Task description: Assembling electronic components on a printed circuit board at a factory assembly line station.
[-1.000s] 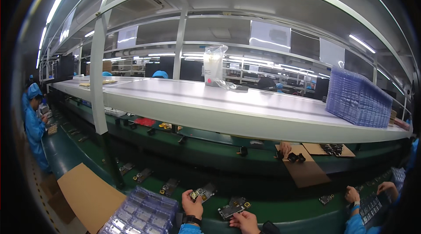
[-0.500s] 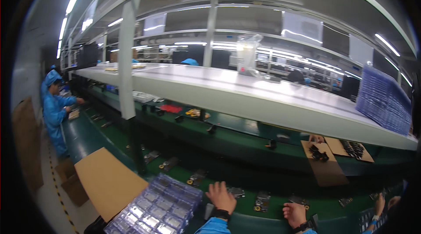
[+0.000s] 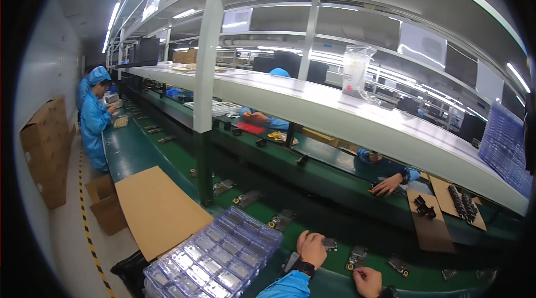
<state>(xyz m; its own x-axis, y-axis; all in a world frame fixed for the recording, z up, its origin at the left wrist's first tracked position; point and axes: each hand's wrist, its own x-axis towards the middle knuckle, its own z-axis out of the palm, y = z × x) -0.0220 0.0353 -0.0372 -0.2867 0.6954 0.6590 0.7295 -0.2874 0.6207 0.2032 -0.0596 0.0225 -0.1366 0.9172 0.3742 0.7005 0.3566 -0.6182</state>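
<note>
My left hand [image 3: 312,250], with a dark band at the wrist, is over the green belt. Its fingers bend in at the left end of a small circuit board [image 3: 330,244], whose right part sticks out beyond them. My right hand [image 3: 368,282] is closed, knuckles up, at the belt's near edge; whatever its fingers may hold is hidden. Just above it lies a circuit board with a gold ring [image 3: 356,258], apart from both hands. Another circuit board [image 3: 398,265] lies to the right. Left of my left hand is a stack of clear plastic trays [image 3: 215,253] with grey pieces in the pockets.
A cardboard sheet [image 3: 162,208] lies behind the trays. More boards line the belt [image 3: 312,222]. Across it, a co-worker's hand [image 3: 388,185] is near cardboard with black parts [image 3: 423,207]. A white shelf [image 3: 335,105] and post [image 3: 206,74] stand ahead. People in blue work far left.
The view has swung left, shifting the scene rightward. My left hand's fingers, spread before, are now bent in by the board. Co-workers' hands have appeared across the belt; those at far right left view.
</note>
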